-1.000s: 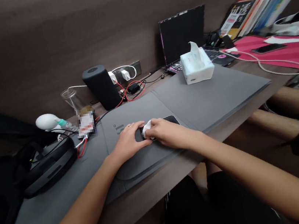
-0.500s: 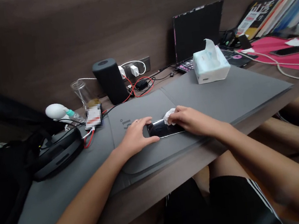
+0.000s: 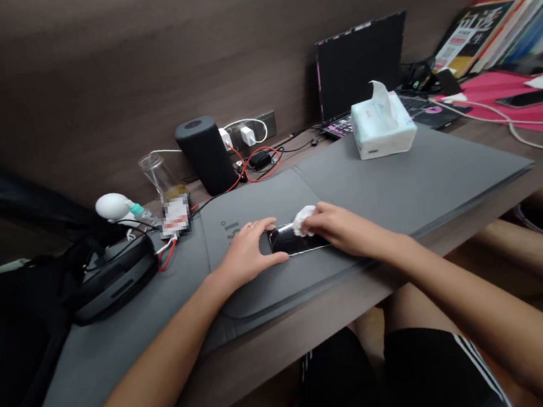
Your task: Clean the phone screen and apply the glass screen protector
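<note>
While the left hand (image 3: 246,254) holds the phone (image 3: 290,244), the right hand (image 3: 341,227) has slid pinched tissue (image 3: 303,220) toward the phone's middle, likely wiping more.

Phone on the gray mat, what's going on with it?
A person is using both hands on the smartphone, which lies flat on the gray mat. The left hand holds its left end between thumb and fingers. The right hand pinches a crumpled white tissue over the dark screen and hides the phone's right end. Farther back, a tissue pack sits in front of an open laptop, one sheet sticking up.
</note>
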`<action>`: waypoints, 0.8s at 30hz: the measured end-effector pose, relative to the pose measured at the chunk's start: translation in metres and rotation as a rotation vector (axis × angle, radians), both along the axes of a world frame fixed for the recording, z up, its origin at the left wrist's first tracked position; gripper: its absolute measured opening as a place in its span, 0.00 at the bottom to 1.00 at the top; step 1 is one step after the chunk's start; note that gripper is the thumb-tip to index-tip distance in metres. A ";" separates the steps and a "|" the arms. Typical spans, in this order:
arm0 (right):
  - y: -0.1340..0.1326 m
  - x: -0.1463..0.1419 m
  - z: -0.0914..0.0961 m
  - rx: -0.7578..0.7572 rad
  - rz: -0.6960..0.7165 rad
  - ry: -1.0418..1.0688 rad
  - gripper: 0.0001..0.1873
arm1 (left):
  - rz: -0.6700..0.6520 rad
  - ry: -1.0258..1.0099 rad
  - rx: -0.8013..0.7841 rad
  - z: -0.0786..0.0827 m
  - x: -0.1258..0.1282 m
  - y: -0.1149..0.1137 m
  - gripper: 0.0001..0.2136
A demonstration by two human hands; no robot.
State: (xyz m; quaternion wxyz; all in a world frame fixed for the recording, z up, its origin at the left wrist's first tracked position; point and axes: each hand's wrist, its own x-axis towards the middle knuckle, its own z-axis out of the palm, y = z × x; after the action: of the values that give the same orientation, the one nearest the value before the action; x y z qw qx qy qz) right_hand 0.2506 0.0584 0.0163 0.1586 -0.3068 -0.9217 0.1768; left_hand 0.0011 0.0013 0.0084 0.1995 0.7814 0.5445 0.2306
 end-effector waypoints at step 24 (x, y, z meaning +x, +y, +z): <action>-0.011 0.068 0.019 0.491 -0.193 0.229 0.10 | -0.051 -0.047 0.056 -0.005 -0.003 0.004 0.26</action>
State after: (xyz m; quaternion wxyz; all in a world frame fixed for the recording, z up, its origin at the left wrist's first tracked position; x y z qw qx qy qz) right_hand 0.3191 0.0477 0.0352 0.3471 -0.3238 -0.8795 -0.0340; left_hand -0.0019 0.0050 0.0038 0.1962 0.7946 0.5128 0.2590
